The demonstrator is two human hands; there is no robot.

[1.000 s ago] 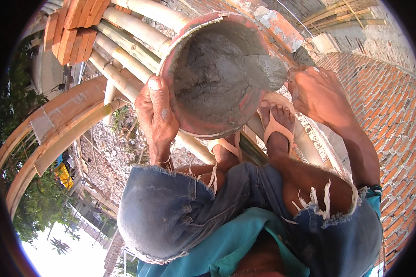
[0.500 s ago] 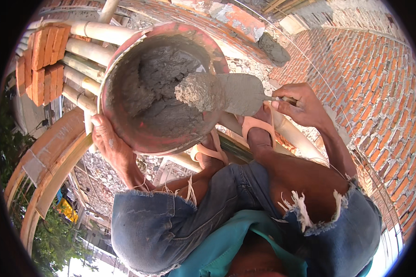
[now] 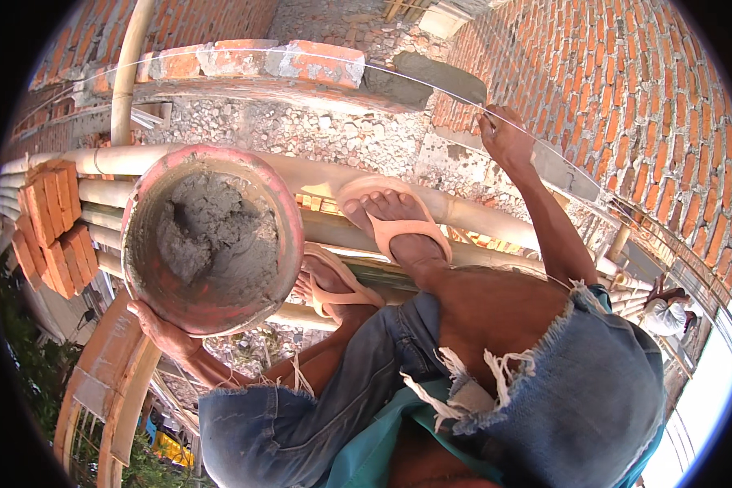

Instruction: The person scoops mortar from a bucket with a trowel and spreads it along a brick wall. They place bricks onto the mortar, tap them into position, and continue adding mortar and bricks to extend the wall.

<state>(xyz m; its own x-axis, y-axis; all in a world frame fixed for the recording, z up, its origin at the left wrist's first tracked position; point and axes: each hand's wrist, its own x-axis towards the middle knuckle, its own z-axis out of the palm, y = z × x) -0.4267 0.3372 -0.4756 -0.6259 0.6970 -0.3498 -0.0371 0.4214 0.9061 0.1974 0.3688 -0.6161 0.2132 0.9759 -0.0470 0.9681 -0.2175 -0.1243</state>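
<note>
My left hand (image 3: 167,332) grips the near lower edge of a round reddish bucket (image 3: 291,236), its fingers partly hidden beneath. Grey wet mortar (image 3: 189,244) lies inside, scooped into a hollow. At the far right, my right hand (image 3: 508,138) is closed round the handle of a trowel (image 3: 462,83), which the fingers mostly cover. The mortar-coated blade rests over a grey patch of mortar (image 3: 398,85) on top of the low brick wall (image 3: 325,63), just right of its last brick. Where blade ends and mortar begins is hard to make out.
A taut white string (image 3: 431,81) runs along the wall and past my right hand. Stacked bricks (image 3: 53,224) sit left of the bucket on bamboo poles (image 3: 496,224), where my sandalled feet (image 3: 407,228) stand. A tall brick wall (image 3: 602,106) rises at right; another person (image 3: 665,315) is below.
My right hand has carried the loaded trowel from over the bucket out to the wall top. The view has shifted, and the bucket now appears lower and farther left, still in my left hand.
</note>
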